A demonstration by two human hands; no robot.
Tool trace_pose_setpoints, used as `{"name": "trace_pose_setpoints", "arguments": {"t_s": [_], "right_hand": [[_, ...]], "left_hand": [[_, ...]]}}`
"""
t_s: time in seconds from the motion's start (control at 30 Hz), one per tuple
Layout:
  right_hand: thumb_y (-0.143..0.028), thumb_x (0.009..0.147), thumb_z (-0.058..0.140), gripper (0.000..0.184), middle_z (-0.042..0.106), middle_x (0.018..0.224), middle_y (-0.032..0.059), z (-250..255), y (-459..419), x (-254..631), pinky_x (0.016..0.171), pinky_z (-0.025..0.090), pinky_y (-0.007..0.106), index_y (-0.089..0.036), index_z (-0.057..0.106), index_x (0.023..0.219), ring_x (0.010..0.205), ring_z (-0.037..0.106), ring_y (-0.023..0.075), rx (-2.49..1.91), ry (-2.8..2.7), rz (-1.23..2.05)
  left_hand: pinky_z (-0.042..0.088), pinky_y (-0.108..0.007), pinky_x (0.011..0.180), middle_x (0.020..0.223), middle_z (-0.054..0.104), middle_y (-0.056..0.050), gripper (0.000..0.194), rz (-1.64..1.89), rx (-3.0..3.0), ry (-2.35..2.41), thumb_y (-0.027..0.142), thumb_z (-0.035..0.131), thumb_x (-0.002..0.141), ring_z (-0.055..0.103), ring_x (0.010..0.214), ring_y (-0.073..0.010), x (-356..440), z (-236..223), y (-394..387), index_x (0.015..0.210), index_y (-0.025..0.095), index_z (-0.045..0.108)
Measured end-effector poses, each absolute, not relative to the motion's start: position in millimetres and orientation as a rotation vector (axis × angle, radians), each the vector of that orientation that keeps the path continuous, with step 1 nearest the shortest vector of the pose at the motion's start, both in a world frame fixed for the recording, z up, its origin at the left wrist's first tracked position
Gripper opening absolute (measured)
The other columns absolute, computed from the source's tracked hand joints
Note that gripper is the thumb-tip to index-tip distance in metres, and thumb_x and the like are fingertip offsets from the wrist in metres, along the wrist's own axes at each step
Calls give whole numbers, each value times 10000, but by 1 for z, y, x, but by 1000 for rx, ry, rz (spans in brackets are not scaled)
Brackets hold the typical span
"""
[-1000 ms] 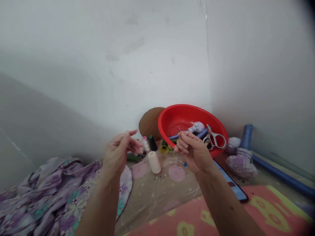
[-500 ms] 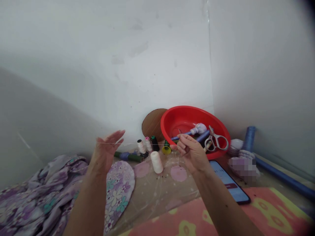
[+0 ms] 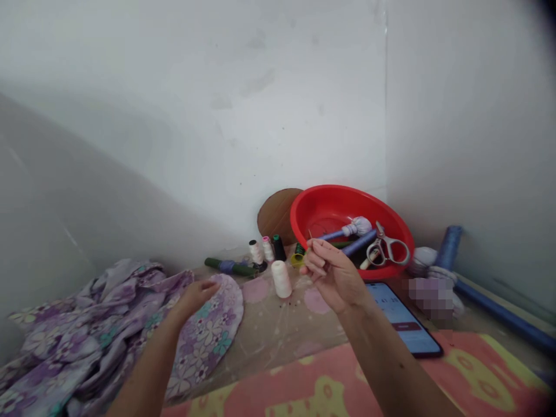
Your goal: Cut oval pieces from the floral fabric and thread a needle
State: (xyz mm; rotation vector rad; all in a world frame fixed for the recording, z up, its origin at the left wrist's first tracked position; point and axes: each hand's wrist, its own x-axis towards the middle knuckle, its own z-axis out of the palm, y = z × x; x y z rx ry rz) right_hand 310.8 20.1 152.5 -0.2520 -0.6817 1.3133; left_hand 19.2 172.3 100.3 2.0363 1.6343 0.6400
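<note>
My right hand (image 3: 332, 278) is raised in front of the red plastic basin (image 3: 347, 194), its thumb and fingertips pinched on a thin needle (image 3: 307, 253) that is hard to make out. My left hand (image 3: 195, 298) lies low and open, holding nothing, its fingertips at the edge of an oval piece of purple-flowered cloth (image 3: 208, 341). A white thread cone (image 3: 281, 279) stands upright between my hands, on a clear plastic sheet (image 3: 278, 330) with pink circles.
Steel scissors (image 3: 386, 250) and a blue stick with a cloth-wrapped head (image 3: 347, 231) lie in the basin. Thread spools (image 3: 268, 249) stand behind the cone. A lit phone (image 3: 402, 318) lies to the right, a crumpled floral cloth (image 3: 87, 330) to the left, and white walls meet behind.
My left hand has dropped from its raised position to the flowered cloth. The thread stretched between my hands no longer shows. My right hand keeps its pinch, and the view has shifted slightly.
</note>
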Motion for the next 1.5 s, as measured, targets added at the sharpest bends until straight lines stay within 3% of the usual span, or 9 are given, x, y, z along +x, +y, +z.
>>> {"name": "trace_pose_setpoints", "arguments": {"t_s": [0.1, 0.23, 0.33, 0.43, 0.53, 0.7, 1.03, 1.2, 1.5], "right_hand": [[-199, 725, 530, 58, 266, 452, -90, 148, 24, 304, 515, 422, 208, -145, 544, 707, 394, 231, 25, -288, -670, 1332], [-219, 707, 554, 73, 296, 443, -90, 139, 32, 292, 511, 426, 228, -147, 542, 706, 390, 244, 27, -358, -668, 1358], [-224, 702, 561, 76, 313, 448, -93, 131, 36, 285, 510, 426, 231, -153, 537, 713, 384, 239, 24, -373, -689, 1378], [-226, 693, 571, 84, 329, 444, -97, 126, 38, 278, 513, 426, 237, -157, 531, 720, 372, 242, 21, -414, -700, 1387], [-230, 690, 569, 90, 355, 434, -94, 123, 38, 271, 515, 425, 245, -152, 527, 709, 359, 260, 21, -458, -715, 1388], [-228, 698, 560, 86, 385, 442, -86, 122, 35, 262, 523, 411, 229, -154, 523, 721, 373, 311, 27, -488, -739, 1415], [-237, 689, 568, 99, 429, 446, -75, 118, 37, 258, 498, 414, 230, -150, 528, 711, 369, 329, 30, -508, -758, 1414], [-267, 650, 608, 141, 533, 550, -34, 114, 40, 254, 475, 409, 228, -144, 539, 665, 389, 368, 33, -585, -778, 1362], [-272, 595, 649, 159, 531, 582, -21, 108, 46, 258, 367, 268, 172, -130, 587, 629, 373, 350, 19, -740, -822, 1261]], "left_hand": [[320, -361, 894, 974, 630, -101, 318, 446, 2141, 1706, 117, 632, 466, 508, 992, -288, 0, 94, 155, 781, 160, 651], [278, -429, 900, 1177, 502, -97, 482, 328, 2372, 1923, -16, 461, 547, 446, 1065, -290, -7, 119, 126, 965, 182, 597], [305, -378, 891, 1190, 488, -88, 388, 684, 2567, 1945, 62, 432, 661, 439, 1064, -258, 10, 141, 96, 1007, 166, 572], [435, -293, 677, 858, 643, -65, 275, 1038, 2162, 1647, 340, 484, 714, 576, 746, -206, 47, 144, 59, 889, 173, 614], [429, -249, 523, 517, 598, -33, 343, 930, 1743, 1213, 438, 472, 709, 550, 526, -162, 93, 126, 28, 759, 143, 641], [400, -222, 478, 846, 615, -54, 324, 989, 1243, 976, 429, 562, 660, 557, 527, -118, 140, 90, 19, 837, 162, 607], [241, -177, 395, 424, 478, 34, 274, 907, 1083, 747, 384, 624, 632, 385, 353, -44, 136, 63, 33, 619, 118, 561], [212, -187, 402, 387, 440, 41, 264, 900, 1164, 738, 341, 643, 618, 345, 362, -43, 131, 61, 31, 524, 123, 526], [173, -196, 408, 388, 435, 41, 278, 919, 1083, 644, 319, 609, 660, 333, 354, -43, 114, 61, 39, 505, 135, 470]]}}
